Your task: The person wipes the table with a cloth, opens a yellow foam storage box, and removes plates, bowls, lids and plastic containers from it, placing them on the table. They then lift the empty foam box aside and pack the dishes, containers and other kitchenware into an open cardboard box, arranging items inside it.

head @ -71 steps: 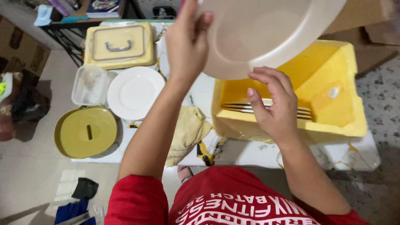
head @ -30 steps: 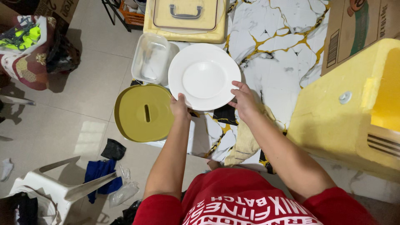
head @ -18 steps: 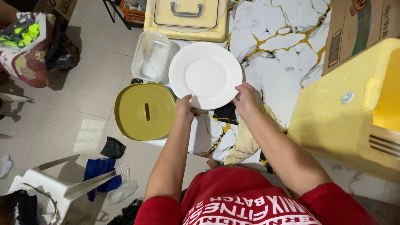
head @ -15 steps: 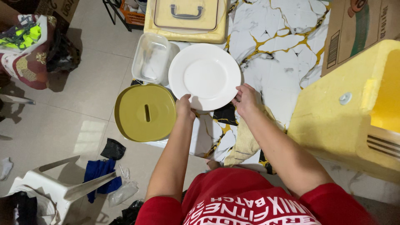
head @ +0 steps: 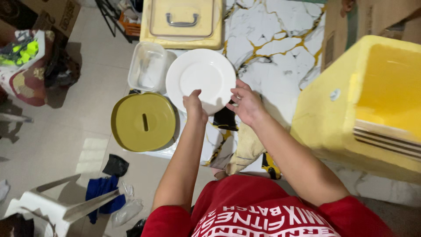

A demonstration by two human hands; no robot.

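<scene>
- I see the white plate [head: 200, 79] lying flat on the marble-patterned table [head: 272, 52], near its left edge, just beside a clear lidded tub [head: 147, 72] and the round olive lid [head: 143, 121].
- Whether that plate sits on a second plate I cannot tell; only one rim shows.
- My left hand [head: 194, 106] is at the plate's near rim, wrist straight, forearm running up from the body. Its fingers [head: 195, 94] lie over the rim, close together; the underside of the grip is hidden, so I cannot tell if they pinch it.
- My right hand [head: 246, 103] hovers just beside the plate's right edge, fingers [head: 237, 92] spread loosely apart and empty; contact with the rim is unclear.
- A yellowish cloth [head: 247, 149] on the table is partly covered by my right forearm.
- The yellow foam box [head: 324, 118] is cut off at the right frame edge; flat pale items inside it show edge-on only.
- The cream case with a handle [head: 180, 22] is cut by the top edge.
</scene>
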